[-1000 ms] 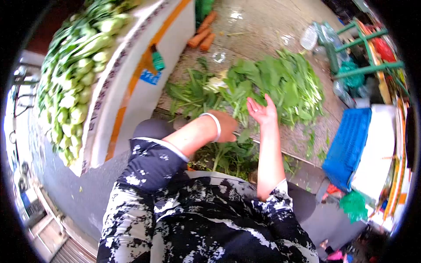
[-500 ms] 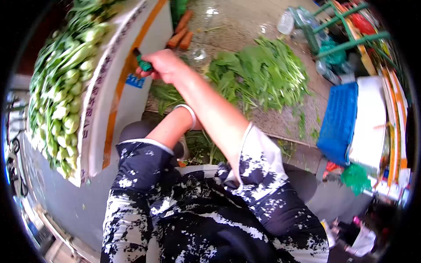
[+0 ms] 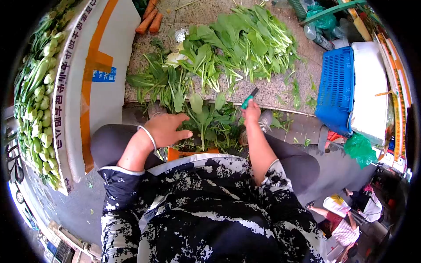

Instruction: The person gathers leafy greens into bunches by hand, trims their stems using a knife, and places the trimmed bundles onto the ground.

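Note:
My right hand (image 3: 251,113) is closed round the green handle of a small knife (image 3: 248,100), its dark blade pointing up and away from me. My left hand (image 3: 165,129), a white band at its wrist, is held with thumb and fingers apart and nothing between them. Just beyond it, leafy greens (image 3: 202,120) lie between my knees, above an orange crate (image 3: 193,153) that shows only in part. On the paving ahead spreads a large heap of leafy greens (image 3: 245,44), with looser leaves (image 3: 158,76) at its left.
On my left stands a white foam box (image 3: 112,48) with bok choy (image 3: 44,101) along its far side. Carrots (image 3: 149,19) lie near its back corner. To the right are a blue basket (image 3: 335,90) and a green plastic bag (image 3: 359,150). People (image 3: 346,228) are at lower right.
My right hand has come back from the foam box to the right, still with the knife. My left hand, hidden before, now shows over the greens. The view has shifted.

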{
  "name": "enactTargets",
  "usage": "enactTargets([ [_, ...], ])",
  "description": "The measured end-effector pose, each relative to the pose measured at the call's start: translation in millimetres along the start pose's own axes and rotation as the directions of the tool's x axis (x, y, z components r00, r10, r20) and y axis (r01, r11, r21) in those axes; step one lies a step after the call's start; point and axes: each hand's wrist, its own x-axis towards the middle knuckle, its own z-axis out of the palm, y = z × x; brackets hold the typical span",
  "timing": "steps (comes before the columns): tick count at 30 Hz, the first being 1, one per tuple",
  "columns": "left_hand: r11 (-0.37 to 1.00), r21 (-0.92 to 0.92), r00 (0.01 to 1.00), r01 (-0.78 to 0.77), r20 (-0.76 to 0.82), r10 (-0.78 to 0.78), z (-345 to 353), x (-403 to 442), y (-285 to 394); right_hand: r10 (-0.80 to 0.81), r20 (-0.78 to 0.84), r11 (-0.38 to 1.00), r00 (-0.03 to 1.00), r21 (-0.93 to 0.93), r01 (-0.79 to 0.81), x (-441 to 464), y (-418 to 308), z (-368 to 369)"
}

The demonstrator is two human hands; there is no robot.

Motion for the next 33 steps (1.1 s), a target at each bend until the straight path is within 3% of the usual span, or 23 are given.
enactTargets([
  [3,0.998,0.042,0.998,-0.038,0.042,0.036,13.9,24.5,-12.4,0.015,-0.038,1.000,0.999,-0.010,-0.015,15.7,-15.4,5.0],
  [4,0.996,0.074,0.995,-0.040,0.099,0.032,13.7,34.8,-17.5,-0.420,-0.321,0.839,0.849,-0.495,0.228,26.7,-6.3,8.4],
  [5,0.994,0.108,0.998,-0.001,0.068,-0.007,13.0,44.2,-20.6,-0.822,-0.297,0.430,0.486,-0.883,0.189,38.4,0.9,12.3],
  [6,0.986,0.156,0.997,0.054,0.039,-0.061,11.6,53.5,-25.9,-0.820,-0.296,0.433,0.489,-0.881,0.192,37.6,-4.4,26.5],
  [7,0.961,0.252,0.993,0.113,0.012,-0.120,10.3,62.4,-29.6,-0.696,-0.168,0.643,0.698,-0.578,0.502,26.5,-14.1,49.0],
  [8,0.923,0.346,0.984,0.171,-0.017,-0.176,8.5,69.4,-31.4,-0.593,0.062,0.793,0.803,-0.129,0.596,12.7,-25.5,70.5],
  [10,0.911,0.359,0.977,0.202,-0.009,-0.213,2.4,81.1,-25.3,-0.580,0.249,0.730,0.775,-0.264,0.631,-13.1,-56.0,106.5],
  [12,0.900,0.369,0.969,0.232,-0.007,-0.247,0.5,88.2,-20.1,-0.494,0.239,0.781,0.836,-0.300,0.547,-14.8,-65.8,140.2],
  [16,0.943,0.293,0.986,0.155,0.012,-0.166,-1.6,90.2,-16.3,-0.354,0.315,0.766,0.881,-0.443,0.466,4.0,-63.6,149.0],
  [18,0.948,0.280,0.986,0.153,0.019,-0.165,-3.7,88.6,-18.8,-0.364,0.266,0.892,0.893,-0.177,0.416,16.5,-59.6,138.8],
  [20,0.950,0.255,0.982,0.177,0.011,-0.186,-4.2,86.3,-26.5,-0.353,0.332,0.902,0.875,-0.125,0.412,-22.4,-81.0,107.8],
  [22,0.937,0.290,0.977,0.197,0.016,-0.211,-3.1,83.2,-31.8,-0.217,0.579,0.849,0.786,-0.286,0.445,-51.6,-77.8,77.4],
  [24,0.919,0.329,0.972,0.215,0.019,-0.234,-2.1,80.5,-36.4,0.351,0.693,0.715,0.630,-0.632,0.297,-79.2,-87.8,63.8],
  [25,0.914,0.339,0.968,0.223,0.031,-0.248,-0.7,80.6,-37.9,0.273,0.725,0.737,0.632,-0.580,0.347,-75.1,-69.0,69.1],
  [26,0.909,0.347,0.965,0.230,0.043,-0.260,1.4,81.1,-38.6,0.161,0.670,0.756,0.724,-0.555,0.346,-68.2,-52.8,76.9],
  [28,0.902,0.358,0.957,0.240,0.069,-0.282,5.3,83.8,-39.9,-0.161,0.565,0.744,0.809,-0.469,0.475,-58.9,-27.3,102.4],
  [29,0.895,0.369,0.949,0.251,0.090,-0.303,6.8,85.1,-40.8,-0.162,0.564,0.746,0.810,-0.467,0.475,-58.4,-21.5,113.7],
  [31,0.899,0.367,0.955,0.238,0.082,-0.286,10.8,86.2,-43.4,-0.238,0.422,0.587,0.875,-0.655,0.476,-60.8,-16.0,130.3],
  [33,0.905,0.358,0.960,0.230,0.070,-0.271,11.4,87.9,-45.2,-0.301,0.406,0.597,0.863,-0.625,0.502,-62.5,-13.2,134.8],
])
